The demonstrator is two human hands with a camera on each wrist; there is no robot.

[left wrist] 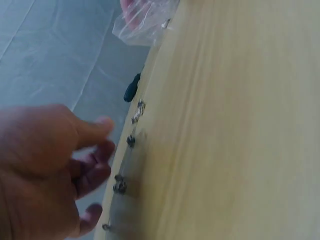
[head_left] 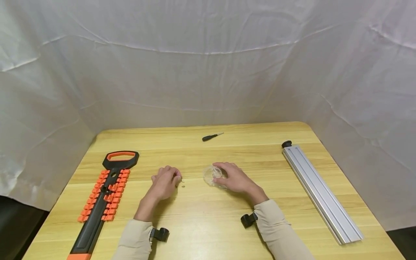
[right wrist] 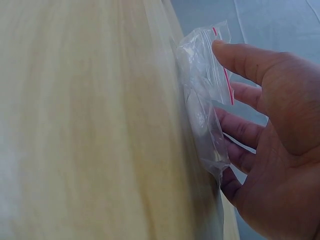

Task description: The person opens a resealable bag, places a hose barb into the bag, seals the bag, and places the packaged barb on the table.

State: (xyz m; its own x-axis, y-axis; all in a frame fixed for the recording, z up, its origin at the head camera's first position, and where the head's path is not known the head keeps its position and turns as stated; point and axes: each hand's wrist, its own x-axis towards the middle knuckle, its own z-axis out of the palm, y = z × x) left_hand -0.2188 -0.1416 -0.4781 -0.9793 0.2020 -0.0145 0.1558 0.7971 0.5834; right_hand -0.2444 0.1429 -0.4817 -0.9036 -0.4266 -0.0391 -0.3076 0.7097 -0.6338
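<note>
My right hand (head_left: pixel 235 177) holds a clear zip-lock bag (head_left: pixel 209 174) on the table, a little right of the middle. The right wrist view shows the thumb at the bag's red-striped zip edge, with the fingers behind the crumpled plastic. To the left, my left hand (head_left: pixel 165 182) is just above the wood, beside small metal hardware (head_left: pixel 183 186). Several such pieces, seemingly screws or nuts (left wrist: pixel 120 186), lie in a row near its fingertips in the left wrist view. Its fingers are loosely bent, apart from the thumb, and nothing shows between them.
A black-handled screwdriver (head_left: pixel 210 137) lies toward the back of the wooden table (head_left: pixel 208 224). On the left is a black tool with orange clips (head_left: pixel 94 213) and a loop handle. A long silver aluminium rail (head_left: pixel 321 191) with a black knob lies on the right.
</note>
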